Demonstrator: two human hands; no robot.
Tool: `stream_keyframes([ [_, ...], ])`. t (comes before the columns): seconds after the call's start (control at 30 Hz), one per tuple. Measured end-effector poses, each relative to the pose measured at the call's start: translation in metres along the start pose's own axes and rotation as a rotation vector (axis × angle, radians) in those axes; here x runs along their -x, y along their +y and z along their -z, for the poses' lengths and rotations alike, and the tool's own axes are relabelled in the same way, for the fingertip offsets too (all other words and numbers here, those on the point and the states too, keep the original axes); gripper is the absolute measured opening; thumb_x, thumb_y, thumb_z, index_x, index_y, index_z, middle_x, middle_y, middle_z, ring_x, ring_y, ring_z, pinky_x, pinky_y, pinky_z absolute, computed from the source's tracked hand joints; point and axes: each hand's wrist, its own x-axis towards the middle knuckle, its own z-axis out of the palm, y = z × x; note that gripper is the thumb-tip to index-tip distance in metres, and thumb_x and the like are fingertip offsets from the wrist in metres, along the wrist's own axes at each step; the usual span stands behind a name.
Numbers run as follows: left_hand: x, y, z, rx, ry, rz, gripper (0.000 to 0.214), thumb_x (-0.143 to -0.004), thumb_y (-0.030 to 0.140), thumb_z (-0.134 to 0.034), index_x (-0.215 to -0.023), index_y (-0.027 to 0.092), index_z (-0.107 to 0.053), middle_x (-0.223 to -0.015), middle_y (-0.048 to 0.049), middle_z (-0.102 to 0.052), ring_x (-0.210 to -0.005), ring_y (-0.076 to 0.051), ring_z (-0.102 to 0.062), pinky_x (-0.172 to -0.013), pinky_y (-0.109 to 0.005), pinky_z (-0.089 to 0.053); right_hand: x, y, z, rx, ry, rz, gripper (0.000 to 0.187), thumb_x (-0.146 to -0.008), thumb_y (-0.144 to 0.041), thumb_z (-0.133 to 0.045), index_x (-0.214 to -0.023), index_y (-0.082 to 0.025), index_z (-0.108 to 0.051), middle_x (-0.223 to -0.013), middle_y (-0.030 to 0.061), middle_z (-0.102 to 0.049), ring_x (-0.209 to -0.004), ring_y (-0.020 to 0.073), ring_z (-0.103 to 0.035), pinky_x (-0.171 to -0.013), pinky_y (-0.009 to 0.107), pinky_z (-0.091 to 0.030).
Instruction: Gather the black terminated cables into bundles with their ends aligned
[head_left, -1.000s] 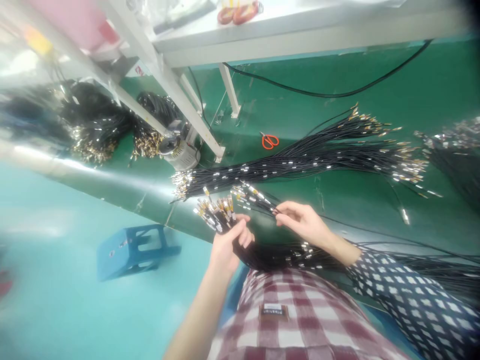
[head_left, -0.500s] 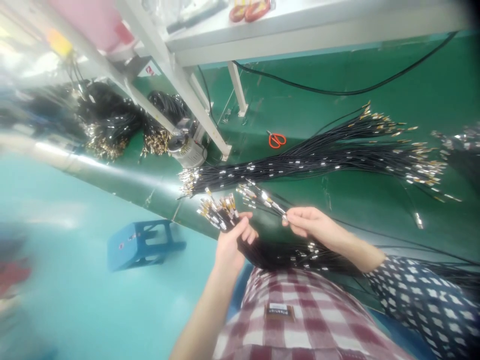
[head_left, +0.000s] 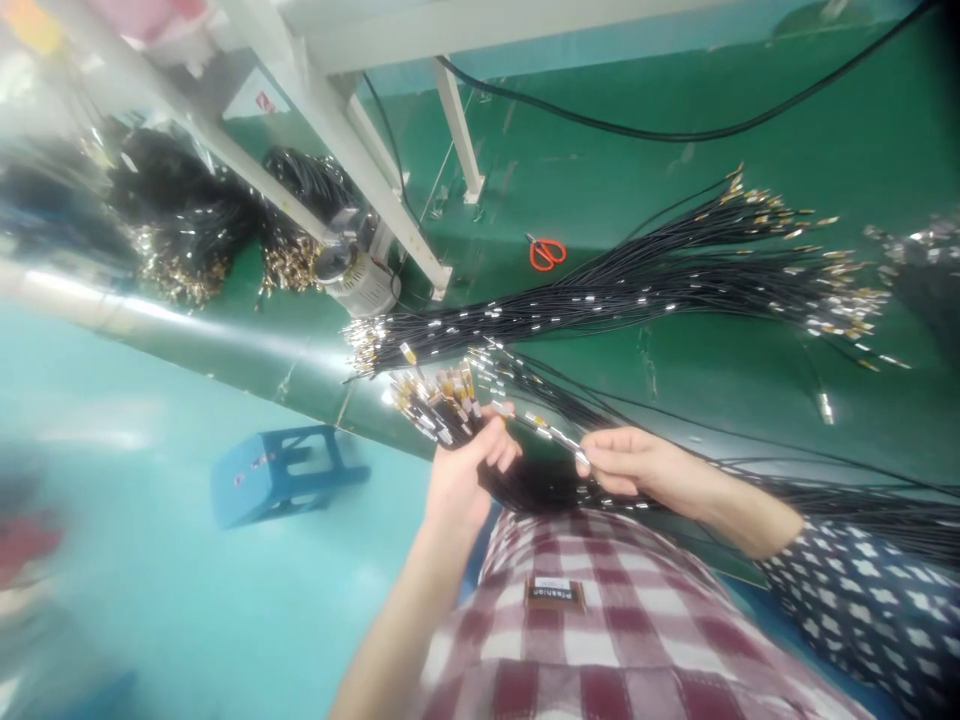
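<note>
**A:** ok, what's each hand up to here?

**B:** left hand (head_left: 465, 480) comes up off a bare forearm (head_left: 397, 620), fingers curled tight round a fat bunch of thin black cables with gold and silver plug ends (head_left: 435, 400). The plugs fan out just above its knuckles.

**A:** and the right?

**B:** right hand (head_left: 637, 462) reaches in from a navy dotted sleeve (head_left: 862, 590), wrist low. Thumb and forefinger are pinched on one silver-tipped black cable (head_left: 559, 437) that's strung between the two hands. The other fingers are loosely tucked under.

**A:** anything round them?

**B:** just beyond both hands a long sheaf of the same black cables (head_left: 600, 300) lies on the green tabletop (head_left: 750, 400), with orange-handled scissors (head_left: 546, 252) farther past it. A blue plastic stool (head_left: 285, 470) sits on the floor out left of the left hand.
</note>
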Motion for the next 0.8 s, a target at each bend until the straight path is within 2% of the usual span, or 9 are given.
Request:
stream_keyframes([
  [0.23,0.003,-0.001,-0.003,0.021,0.035,-0.008,0.022,-0.063,0.015,-0.078,-0.075,0.012,-0.06,-0.048,0.0069,-0.042,-0.047,-0.005,-0.036,-0.054,-0.025,-0.038,0.004,0.001,-0.007,0.033,-0.05,-0.033,0.036,-0.085,-0.048,-0.059,-0.081,-0.012,-0.06,-0.046,-0.0075,-0.041,-0.044,0.0057,-0.028,-0.049,0.023,-0.018],
  [0.5,0.007,-0.004,-0.005,0.054,0.065,-0.06,0.017,-0.065,0.012,-0.076,-0.074,0.012,-0.061,-0.069,-0.001,-0.061,-0.046,-0.003,-0.041,-0.047,-0.02,-0.035,0.009,-0.008,-0.023,0.266,-0.042,-0.009,0.04,-0.087,-0.053,-0.054,-0.086,-0.013,-0.058,-0.049,-0.0047,-0.052,-0.048,0.008,-0.04,-0.057,0.023,-0.034],
  [0.57,0.008,-0.006,-0.005,0.065,0.073,-0.086,0.016,-0.065,0.01,-0.076,-0.073,0.012,-0.062,-0.07,-0.0011,-0.061,-0.046,-0.002,-0.041,-0.045,-0.018,-0.035,0.012,-0.011,-0.026,0.345,-0.014,-0.002,0.038,-0.088,-0.051,-0.052,-0.091,-0.014,-0.059,-0.057,-0.0011,-0.06,-0.052,0.01,-0.047,-0.058,0.024,-0.037],
  [0.67,0.009,-0.007,-0.005,0.069,0.089,-0.091,0.015,-0.065,0.009,-0.076,-0.073,0.012,-0.064,-0.067,0.0001,-0.059,-0.045,-0.002,-0.041,-0.044,-0.016,-0.035,0.013,-0.018,-0.03,0.602,0.175,0.073,0.031,-0.087,-0.045,-0.055,-0.096,-0.016,-0.063,-0.073,0.0018,-0.067,-0.055,0.0109,-0.051,-0.055,0.024,-0.037],
  [0.73,0.011,-0.007,-0.005,0.054,0.088,-0.093,0.013,-0.066,0.009,-0.075,-0.073,0.013,-0.065,-0.066,0.0007,-0.058,-0.046,-0.002,-0.041,-0.044,-0.016,-0.036,0.01,-0.025,-0.036,0.753,0.375,0.191,0.026,-0.086,-0.042,-0.058,-0.093,-0.018,-0.066,-0.069,-0.0001,-0.065,-0.05,0.0097,-0.047,-0.051,0.024,-0.035],
  [0.8,0.012,-0.008,-0.006,0.037,0.076,-0.102,0.012,-0.067,0.009,-0.075,-0.073,0.013,-0.065,-0.067,0.0006,-0.058,-0.046,-0.002,-0.042,-0.045,-0.015,-0.037,0.003,-0.031,-0.043,0.786,0.512,0.344,0.021,-0.085,-0.038,-0.059,-0.089,-0.018,-0.066,-0.067,-0.0009,-0.062,-0.049,0.0089,-0.045,-0.05,0.023,-0.035],
])
